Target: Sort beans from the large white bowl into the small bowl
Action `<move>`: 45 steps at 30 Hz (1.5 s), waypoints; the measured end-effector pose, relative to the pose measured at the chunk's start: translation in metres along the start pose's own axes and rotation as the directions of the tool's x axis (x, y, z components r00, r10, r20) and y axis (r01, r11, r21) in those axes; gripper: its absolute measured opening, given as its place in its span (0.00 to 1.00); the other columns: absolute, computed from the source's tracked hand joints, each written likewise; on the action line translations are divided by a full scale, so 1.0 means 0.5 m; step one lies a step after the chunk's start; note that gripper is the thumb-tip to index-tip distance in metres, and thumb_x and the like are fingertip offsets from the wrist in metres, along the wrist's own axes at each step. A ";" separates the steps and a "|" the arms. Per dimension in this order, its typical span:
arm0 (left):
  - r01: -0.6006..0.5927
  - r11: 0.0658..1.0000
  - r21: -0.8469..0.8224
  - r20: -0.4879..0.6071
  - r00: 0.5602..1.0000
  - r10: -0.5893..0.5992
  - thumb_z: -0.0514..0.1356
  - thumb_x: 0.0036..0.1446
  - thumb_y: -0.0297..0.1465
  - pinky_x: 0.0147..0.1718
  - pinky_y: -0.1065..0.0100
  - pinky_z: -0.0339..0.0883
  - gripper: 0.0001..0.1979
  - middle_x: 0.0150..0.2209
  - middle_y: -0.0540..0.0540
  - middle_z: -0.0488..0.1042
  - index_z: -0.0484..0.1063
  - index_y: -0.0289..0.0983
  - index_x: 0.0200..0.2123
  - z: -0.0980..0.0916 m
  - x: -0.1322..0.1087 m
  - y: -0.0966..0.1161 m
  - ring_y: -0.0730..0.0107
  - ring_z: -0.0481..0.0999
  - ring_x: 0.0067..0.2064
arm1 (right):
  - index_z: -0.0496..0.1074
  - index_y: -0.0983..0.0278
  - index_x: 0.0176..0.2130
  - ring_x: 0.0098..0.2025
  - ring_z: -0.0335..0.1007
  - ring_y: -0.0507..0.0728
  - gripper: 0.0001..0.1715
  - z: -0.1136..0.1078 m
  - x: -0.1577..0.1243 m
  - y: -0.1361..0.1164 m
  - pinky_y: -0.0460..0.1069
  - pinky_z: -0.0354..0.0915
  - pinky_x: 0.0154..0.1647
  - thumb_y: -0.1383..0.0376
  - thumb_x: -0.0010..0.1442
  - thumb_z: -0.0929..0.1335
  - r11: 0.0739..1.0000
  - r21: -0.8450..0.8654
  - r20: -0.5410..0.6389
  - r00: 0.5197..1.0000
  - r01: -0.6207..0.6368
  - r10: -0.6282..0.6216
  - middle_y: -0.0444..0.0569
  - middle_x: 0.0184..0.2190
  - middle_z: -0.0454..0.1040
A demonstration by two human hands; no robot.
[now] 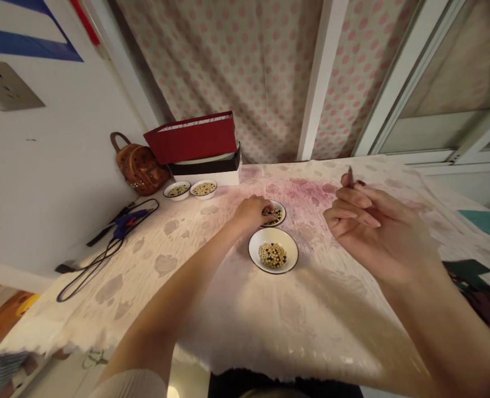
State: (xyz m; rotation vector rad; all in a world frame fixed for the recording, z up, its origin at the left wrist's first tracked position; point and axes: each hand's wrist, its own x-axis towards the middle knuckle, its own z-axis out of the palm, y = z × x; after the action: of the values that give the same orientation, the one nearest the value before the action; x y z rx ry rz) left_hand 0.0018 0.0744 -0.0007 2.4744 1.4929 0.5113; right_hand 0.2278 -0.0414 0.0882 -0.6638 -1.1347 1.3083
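Note:
My left hand (253, 211) reaches across the table to a small white dark-rimmed bowl (283, 212) of black and cream beads. Its fingers curl over the bowl's left rim, with the tips at the beads and partly hidden. Just nearer to me stands a larger white bowl (252, 251), also dark-rimmed, with cream and black beads (272, 255) in its bottom. My right hand (378, 226) is raised above the table at the right, palm turned up. Thumb and forefinger are pinched together; a small dark spot shows there, too small to name. The other fingers are curled.
Two more bowls of beads, one (177, 190) beside the other (204, 189), stand at the back left before a red box (193, 138). A brown bag (139, 168) leans on the wall. A blue tool (124, 224) with a cord lies at the left.

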 end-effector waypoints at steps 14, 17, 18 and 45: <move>0.094 0.957 -0.276 -0.193 0.969 -0.151 0.62 0.60 0.23 0.49 0.57 0.71 0.09 0.41 0.41 0.84 0.83 0.38 0.37 0.017 0.002 0.000 0.56 0.81 0.44 | 0.68 0.60 0.29 0.18 0.47 0.45 0.10 -0.003 0.043 0.062 0.45 0.65 0.27 0.69 0.57 0.72 0.958 0.249 -0.133 0.974 -0.146 0.183 0.37 0.24 0.67; 0.036 0.783 -0.621 -0.246 0.940 -0.238 0.63 0.57 0.22 0.48 0.60 0.73 0.07 0.39 0.42 0.84 0.81 0.36 0.36 0.019 -0.018 0.014 0.61 0.82 0.42 | 0.67 0.61 0.28 0.20 0.54 0.46 0.11 0.008 0.058 0.102 0.46 0.64 0.28 0.69 0.58 0.72 0.991 0.115 -0.234 0.968 -0.062 0.088 0.41 0.26 0.74; 0.007 0.683 -0.731 -0.234 0.937 -0.261 0.63 0.56 0.22 0.48 0.61 0.73 0.07 0.39 0.42 0.84 0.81 0.36 0.36 0.019 -0.029 0.021 0.62 0.82 0.42 | 0.66 0.61 0.28 0.20 0.56 0.47 0.11 0.011 0.061 0.117 0.47 0.64 0.28 0.69 0.58 0.71 0.998 0.045 -0.250 0.967 -0.039 0.049 0.42 0.27 0.76; 0.001 0.158 -0.988 -0.032 0.977 -0.212 0.71 0.53 0.29 0.56 0.56 0.70 0.18 0.43 0.42 0.83 0.78 0.36 0.48 0.023 -0.127 0.085 0.62 0.82 0.48 | 0.75 0.59 0.38 0.40 0.74 0.57 0.04 0.006 0.018 0.220 0.54 0.67 0.44 0.64 0.64 0.68 0.829 -0.540 -0.058 0.977 0.142 -0.205 0.46 0.37 0.78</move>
State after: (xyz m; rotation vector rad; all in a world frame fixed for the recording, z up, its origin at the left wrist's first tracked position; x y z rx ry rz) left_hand 0.0137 -0.0017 -0.0081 1.2054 0.7880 1.2074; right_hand 0.1801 -0.0116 -0.0069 -1.0021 -1.4439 0.7786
